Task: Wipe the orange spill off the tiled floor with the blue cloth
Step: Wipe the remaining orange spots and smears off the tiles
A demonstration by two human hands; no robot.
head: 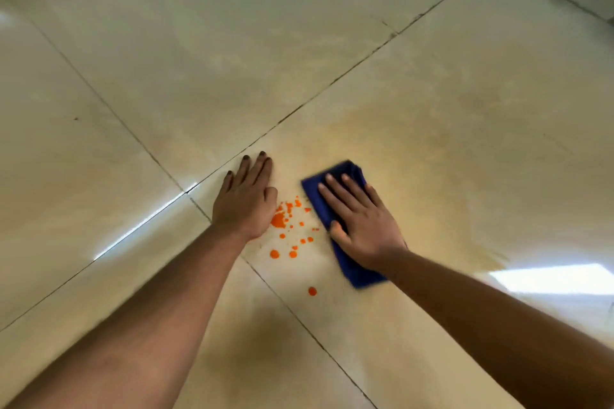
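Far to the left the tiled floor (139, 53) runs out in large pale, glossy squares, with dark grout lines (332, 78) crossing near the middle and a bright streak of reflected light on the nearer left tile.

Next comes the left hand (245, 201), laid flat on the floor with its palm down. Its fingers (254, 169) are straight and close together, pointing away from the person, the tips reaching the grout line; they hold nothing.

Just to the right of that hand lies the orange spill (278, 220): one larger blot touching or nearly touching the heel of the thumb, then a scatter of small round drops spreading toward the person, with a single drop (312, 291) sitting apart, nearest of all.

Right of the drops is the blue cloth (345, 271), folded into a long pad and lying on the floor, its left edge just beside the outer drops. The right hand (360, 226) presses flat on top of it, fingers (335, 196) spread and straight, thumb along the cloth's left edge, not curled round it.

Farther right the tile carries a faint yellowish smear, and a bright patch of reflected light (548, 279) beyond the forearm.
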